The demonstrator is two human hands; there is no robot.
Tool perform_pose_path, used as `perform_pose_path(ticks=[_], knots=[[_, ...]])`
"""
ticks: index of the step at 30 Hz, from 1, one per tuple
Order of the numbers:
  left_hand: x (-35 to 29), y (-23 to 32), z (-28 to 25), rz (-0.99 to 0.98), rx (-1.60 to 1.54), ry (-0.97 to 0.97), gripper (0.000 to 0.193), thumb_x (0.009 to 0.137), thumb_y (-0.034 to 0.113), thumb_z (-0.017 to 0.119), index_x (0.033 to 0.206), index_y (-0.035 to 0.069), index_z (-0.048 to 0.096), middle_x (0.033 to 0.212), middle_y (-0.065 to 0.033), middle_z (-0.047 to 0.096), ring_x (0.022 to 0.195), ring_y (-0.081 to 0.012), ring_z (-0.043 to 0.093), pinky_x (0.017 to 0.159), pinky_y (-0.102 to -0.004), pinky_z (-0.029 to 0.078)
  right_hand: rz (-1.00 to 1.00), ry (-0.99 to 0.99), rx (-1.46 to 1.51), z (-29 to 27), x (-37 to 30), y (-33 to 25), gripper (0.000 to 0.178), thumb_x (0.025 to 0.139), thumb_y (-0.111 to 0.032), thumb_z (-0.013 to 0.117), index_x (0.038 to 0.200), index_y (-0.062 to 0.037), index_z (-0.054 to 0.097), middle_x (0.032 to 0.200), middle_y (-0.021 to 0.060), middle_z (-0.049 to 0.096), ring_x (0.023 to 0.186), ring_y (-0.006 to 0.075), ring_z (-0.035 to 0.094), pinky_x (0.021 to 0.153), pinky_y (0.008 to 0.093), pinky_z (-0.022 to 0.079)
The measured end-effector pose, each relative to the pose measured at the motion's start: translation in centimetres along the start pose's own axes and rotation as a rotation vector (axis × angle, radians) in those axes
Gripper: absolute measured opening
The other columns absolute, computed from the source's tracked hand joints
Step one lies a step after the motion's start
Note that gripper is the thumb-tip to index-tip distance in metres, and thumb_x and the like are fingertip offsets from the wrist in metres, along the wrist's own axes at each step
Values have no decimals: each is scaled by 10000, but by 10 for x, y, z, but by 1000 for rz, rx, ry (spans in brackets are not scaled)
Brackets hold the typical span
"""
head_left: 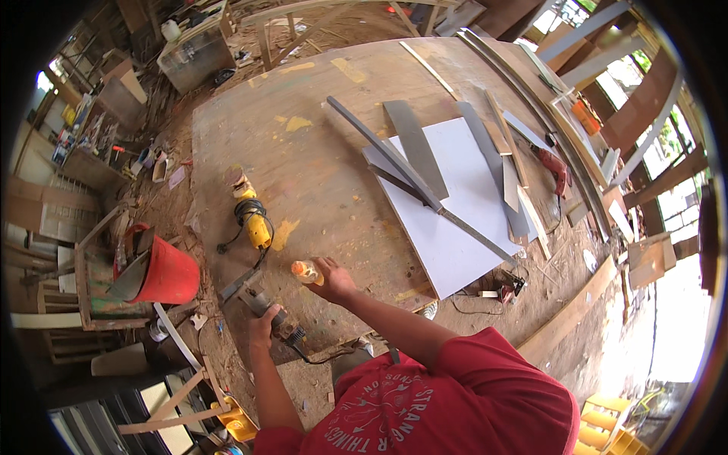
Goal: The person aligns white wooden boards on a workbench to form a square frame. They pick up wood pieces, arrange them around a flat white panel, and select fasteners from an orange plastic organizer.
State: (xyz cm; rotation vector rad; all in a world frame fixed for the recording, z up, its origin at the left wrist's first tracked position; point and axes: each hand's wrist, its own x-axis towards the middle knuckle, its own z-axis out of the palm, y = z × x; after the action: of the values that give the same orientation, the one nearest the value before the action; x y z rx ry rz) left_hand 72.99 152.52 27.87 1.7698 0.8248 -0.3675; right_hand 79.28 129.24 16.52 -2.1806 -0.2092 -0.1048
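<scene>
My left hand is wrapped round a grey corded power tool at the near left edge of the wooden worktable. Its exact kind is hard to make out; a black cord trails from it toward my body. In my right hand is a small clear bottle with an orange cap, gripped just above the tabletop. Beyond both hands lies a yellow angle grinder with a round disc at its far end and a black cord wound about its body.
On the table's right lie a white sheet, a long grey strip, several laminate pieces and a red drill. Left of the table stands a red bucket. Another small corded tool sits near the front right. Scraps litter the floor.
</scene>
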Motion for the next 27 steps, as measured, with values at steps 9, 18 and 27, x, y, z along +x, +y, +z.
perform_pose_path(ticks=[9,18,27], knots=[[53,-73,7,34,-61,14,1027,871,488,862,1590,-92,412,1587,-200,506,1411,-326,525,1124,-479,448,-37,-216,33,-80,1,36,668,886,-241,802,1491,-138,539,1510,185,547,1409,428,504,1195,521,434],[10,-61,97,90,420,868,873,898,568,806,1453,-35,505,1486,-255,529,1340,-403,556,1121,-508,450,79,-13,-676,-281,94,201,692,1009,-389,678,1644,-293,421,1659,174,413,1592,446,272,1301,625,208],[-83,-72,319,745,323,502,289,958,223,738,1146,14,674,1081,-145,698,996,-304,668,891,-421,530,30,219,-660,-388,36,311,664,1017,-223,655,1642,-213,430,1562,188,541,1465,424,496,1255,580,339]])
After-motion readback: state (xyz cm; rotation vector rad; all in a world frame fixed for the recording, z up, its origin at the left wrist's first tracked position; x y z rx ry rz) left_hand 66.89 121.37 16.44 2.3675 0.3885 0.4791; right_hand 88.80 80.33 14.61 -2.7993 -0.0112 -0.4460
